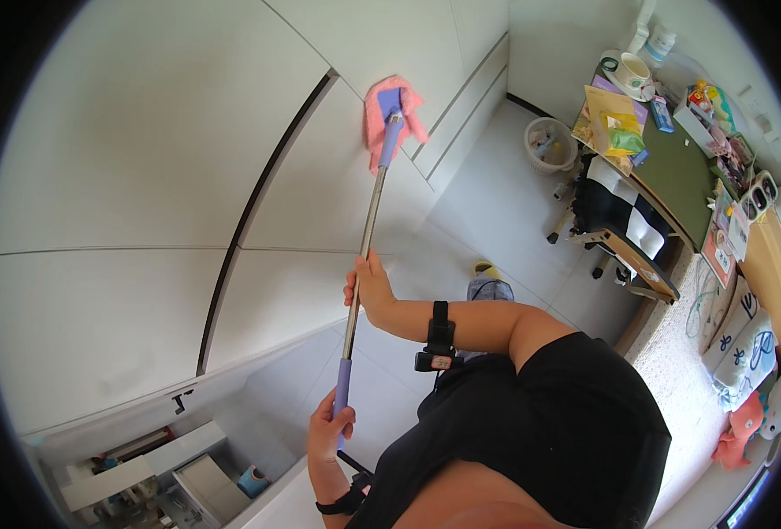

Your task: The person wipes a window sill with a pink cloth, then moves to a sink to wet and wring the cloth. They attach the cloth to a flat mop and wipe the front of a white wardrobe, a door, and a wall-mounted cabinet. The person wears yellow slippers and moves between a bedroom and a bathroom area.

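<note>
My right hand [372, 287] is closed around the metal pole [372, 215] of a flat mop, about midway along it. Lower down, my left hand [329, 426] grips the pole's purple handle [343, 383]. At the far end, the purple mop head [390, 100] has a pink fluffy cloth [376, 132] around it and lies against a white cabinet door [311, 178]. Part of the cloth is hidden behind the head.
A white wastebasket [549, 147] stands on the tiled floor beside a cluttered green-topped desk [678, 168] and a chair [628, 261]. A bed or padded bench edge [681, 350] lies to the right. Through an opening at lower left, shelves and a drawer [212, 486] show.
</note>
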The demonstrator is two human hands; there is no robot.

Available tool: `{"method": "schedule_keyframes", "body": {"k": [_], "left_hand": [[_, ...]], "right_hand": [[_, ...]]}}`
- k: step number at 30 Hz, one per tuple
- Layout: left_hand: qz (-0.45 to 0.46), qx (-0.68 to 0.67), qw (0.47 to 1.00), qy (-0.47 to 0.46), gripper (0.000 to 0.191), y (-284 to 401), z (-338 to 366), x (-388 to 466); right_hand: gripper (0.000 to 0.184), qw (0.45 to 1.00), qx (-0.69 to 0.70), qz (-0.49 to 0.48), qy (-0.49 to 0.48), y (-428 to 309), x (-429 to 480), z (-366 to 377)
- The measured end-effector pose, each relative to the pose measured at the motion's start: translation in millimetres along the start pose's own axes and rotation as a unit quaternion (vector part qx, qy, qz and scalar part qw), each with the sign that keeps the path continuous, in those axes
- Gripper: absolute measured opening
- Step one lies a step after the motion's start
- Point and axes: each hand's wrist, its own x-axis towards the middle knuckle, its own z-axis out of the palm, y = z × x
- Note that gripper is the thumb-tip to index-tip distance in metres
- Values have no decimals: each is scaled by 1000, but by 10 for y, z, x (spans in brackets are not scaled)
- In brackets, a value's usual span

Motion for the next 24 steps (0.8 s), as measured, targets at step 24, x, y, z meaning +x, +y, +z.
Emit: {"method": "schedule_keyframes", "body": {"k": [24], "left_hand": [[72,-6,967,-245,49,2281,3080,3547]], "right_hand": [[12,953,-18,-221,207,-3841,3342,-1666]]}}
